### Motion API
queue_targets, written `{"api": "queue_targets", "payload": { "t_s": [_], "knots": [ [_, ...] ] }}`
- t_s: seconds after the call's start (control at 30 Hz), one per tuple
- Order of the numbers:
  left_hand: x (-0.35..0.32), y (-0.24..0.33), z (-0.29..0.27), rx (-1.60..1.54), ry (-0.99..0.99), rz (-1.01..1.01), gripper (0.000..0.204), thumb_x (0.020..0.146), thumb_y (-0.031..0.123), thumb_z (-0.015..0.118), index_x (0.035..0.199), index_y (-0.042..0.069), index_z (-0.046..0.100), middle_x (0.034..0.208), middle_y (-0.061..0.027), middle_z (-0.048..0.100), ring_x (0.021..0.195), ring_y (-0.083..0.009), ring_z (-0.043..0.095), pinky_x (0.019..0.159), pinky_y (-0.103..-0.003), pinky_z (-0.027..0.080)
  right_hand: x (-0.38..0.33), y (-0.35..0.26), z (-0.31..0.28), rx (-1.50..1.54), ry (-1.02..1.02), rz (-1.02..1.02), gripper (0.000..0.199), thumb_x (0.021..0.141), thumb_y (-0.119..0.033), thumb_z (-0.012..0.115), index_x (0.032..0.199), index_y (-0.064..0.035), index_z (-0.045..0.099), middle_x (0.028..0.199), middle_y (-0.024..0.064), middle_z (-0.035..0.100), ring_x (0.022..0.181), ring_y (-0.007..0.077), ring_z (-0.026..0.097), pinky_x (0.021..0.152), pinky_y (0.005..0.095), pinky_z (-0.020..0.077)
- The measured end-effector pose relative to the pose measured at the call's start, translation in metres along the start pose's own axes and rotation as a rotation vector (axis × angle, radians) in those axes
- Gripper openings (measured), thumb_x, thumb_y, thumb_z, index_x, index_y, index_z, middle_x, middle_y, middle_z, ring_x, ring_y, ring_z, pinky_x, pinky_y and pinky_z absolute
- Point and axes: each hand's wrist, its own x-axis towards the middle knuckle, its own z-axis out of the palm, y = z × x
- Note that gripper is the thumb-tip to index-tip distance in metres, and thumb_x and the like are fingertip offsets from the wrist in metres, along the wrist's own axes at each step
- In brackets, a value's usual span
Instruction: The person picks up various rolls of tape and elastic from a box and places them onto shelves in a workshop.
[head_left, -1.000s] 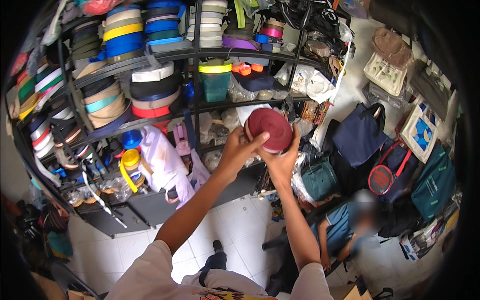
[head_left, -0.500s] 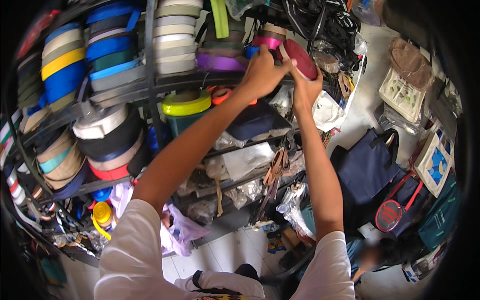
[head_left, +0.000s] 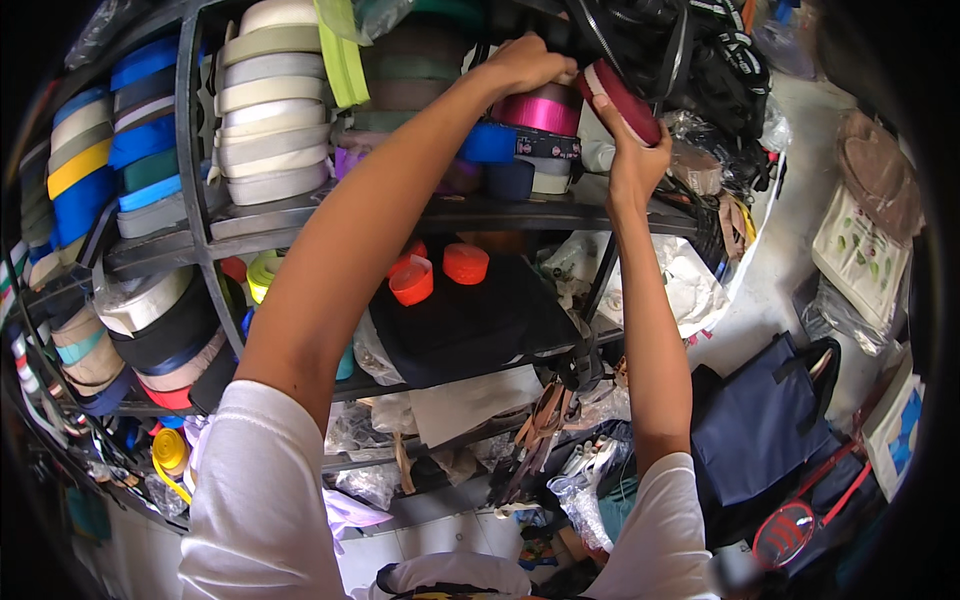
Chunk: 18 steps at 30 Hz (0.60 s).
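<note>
My right hand [head_left: 637,165] is closed around a maroon ribbon roll [head_left: 632,108] with a pale band along its edge, holding it tilted above the shelf. To its left my left hand [head_left: 535,65] is curled, fingers bent, over the top of a stack of rolls; what its fingers grip, if anything, is hidden. Just under that hand sits a shiny pink ribbon roll [head_left: 540,113]. Below the pink roll is a dark patterned ribbon roll [head_left: 548,145], with a blue roll [head_left: 488,143] beside it.
Cream and grey webbing rolls [head_left: 275,120] stand stacked on the dark metal shelf [head_left: 450,212]. Lower down lie small orange rolls [head_left: 466,264] on dark folded fabric [head_left: 470,325]. Black straps [head_left: 690,50] hang at the upper right. A navy bag [head_left: 765,420] stands at the right.
My left hand has come away from the maroon roll and moved left, over the stack. My right hand now holds the roll alone. The view has shifted, showing more of the shelf.
</note>
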Motion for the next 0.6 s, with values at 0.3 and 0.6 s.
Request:
{"api": "queue_targets", "payload": {
  "t_s": [0.3, 0.6],
  "knots": [
    [0.010, -0.008, 0.031, 0.287, 0.147, 0.001, 0.096, 0.072, 0.057, 0.070, 0.126, -0.018, 0.044, 0.127, -0.0377, 0.049, 0.121, -0.0438, 0.051, 0.100, -0.042, 0.044, -0.019, 0.025, -0.056, -0.361, 0.020, -0.218, 0.111, 0.051, -0.046, 0.091, 0.133, 0.0100, 0.041, 0.124, 0.0265, 0.054, 0.115, 0.0382, 0.054, 0.100, 0.0419, 0.0421],
    [0.005, 0.003, 0.047, 0.408, 0.306, 0.009, 0.085, 0.079, 0.049, 0.066, 0.131, -0.013, 0.042, 0.132, -0.0360, 0.045, 0.126, -0.0453, 0.044, 0.103, -0.043, 0.041, -0.007, 0.051, -0.076, -0.664, -0.073, -0.726, 0.101, 0.050, -0.039, 0.092, 0.127, 0.0053, 0.045, 0.117, 0.0234, 0.056, 0.110, 0.0368, 0.054, 0.096, 0.0436, 0.0418]
  ]
}}
